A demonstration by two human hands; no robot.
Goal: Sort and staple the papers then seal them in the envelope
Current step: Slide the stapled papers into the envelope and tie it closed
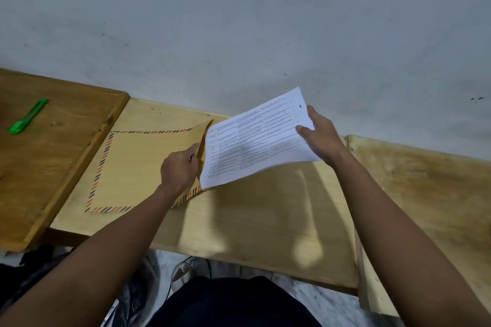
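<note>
The pale wooden bench [265, 220] carries a large brown envelope [138, 164] with a striped red and dark border, which lies flat with its open mouth turned to the right. The stack of printed papers [255, 138] is next: its left edge is already at the mouth of the envelope, and most of the stack is outside and lifted above the bench. The right hand [318, 135] grips the far right end of the papers, thumb on top and fingers beneath. The left hand [180, 167] pinches the upper lip of the envelope and lifts it so that the mouth stays open. I judge that the sorting is finished; a staple I cannot see. The inserting is only beginning, and the closing and sealing of the flap remain. A green utility knife [26, 117] lies well apart on the darker board [61, 167] at the left.
</note>
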